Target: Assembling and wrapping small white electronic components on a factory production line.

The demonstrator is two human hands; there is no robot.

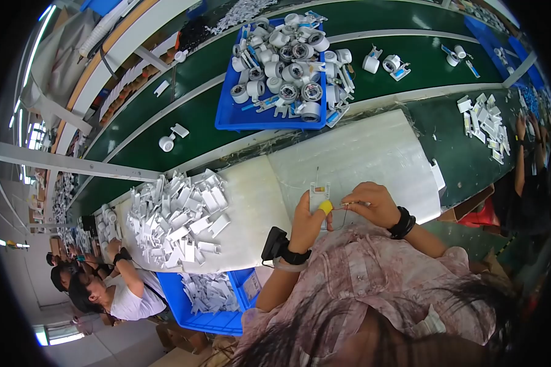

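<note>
My left hand [308,221] is closed on a small white plastic part [315,199], which has a little brown-and-yellow piece set in it. A yellow wrap [326,207] covers my left thumb. A thin dark lead sticks up from the part's far end. Fingers pinched, my right hand [376,205] grips a thin wire [344,207] close to my left thumb; its far end is too small to follow. Both hands are over the near edge of the pale work mat [361,156].
White plastic pieces [180,214] are heaped at left; a blue bin [193,321] below holds more. Ahead, a blue tray [226,116] of white round housings straddles the green conveyor [196,116]. Another white heap [486,125] lies right. Co-workers sit at left [132,293] and right [523,177].
</note>
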